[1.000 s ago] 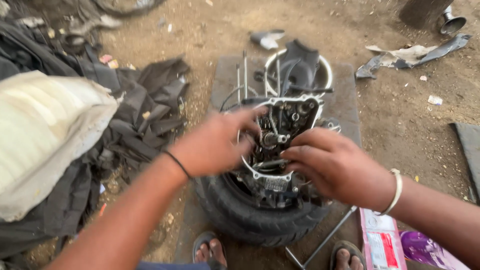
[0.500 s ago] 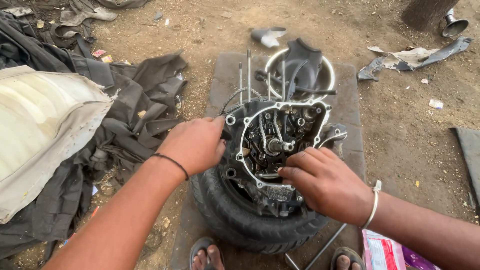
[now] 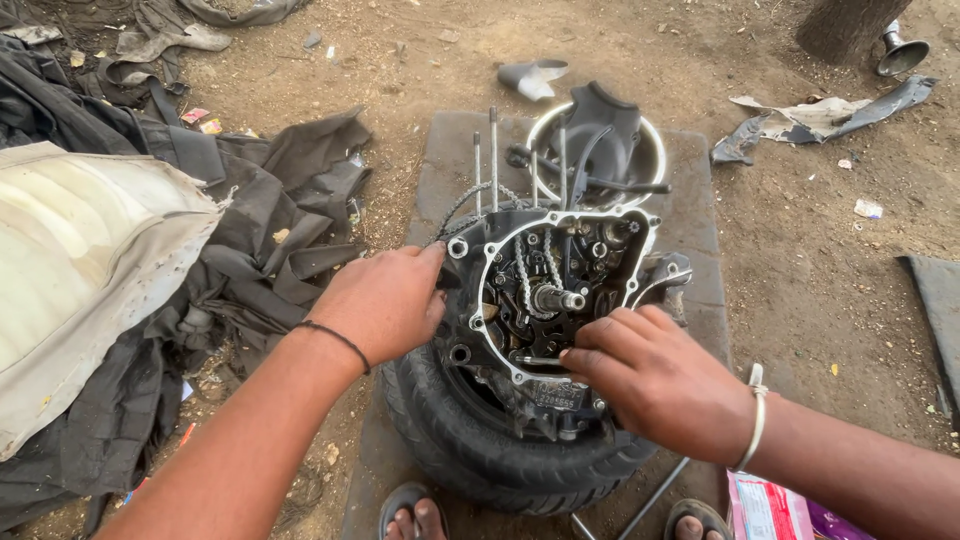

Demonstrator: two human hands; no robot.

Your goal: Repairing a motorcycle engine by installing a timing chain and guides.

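Note:
An open engine crankcase point(image 3: 545, 290) with a chain, gears and a centre shaft lies on a black rubber tyre point(image 3: 500, 455). Long studs point(image 3: 493, 150) stick up from its far side. My left hand point(image 3: 385, 300) grips the left rim of the crankcase. My right hand point(image 3: 655, 380) rests on its lower right edge, fingertips pinching a small part near the rim; what they hold is hidden.
The tyre sits on a grey mat point(image 3: 440, 180) on dirt ground. A round metal ring with a black cover point(image 3: 600, 140) lies behind. Dark cloth point(image 3: 260, 230) and a white sack point(image 3: 90, 270) are piled left. My feet in sandals point(image 3: 415, 512) show below, with a steel rod point(image 3: 650, 490) and a red packet point(image 3: 765, 508).
Both hands have drawn apart from the middle of the crankcase: the left to its left rim, the right down to the lower right edge. The inside is now uncovered.

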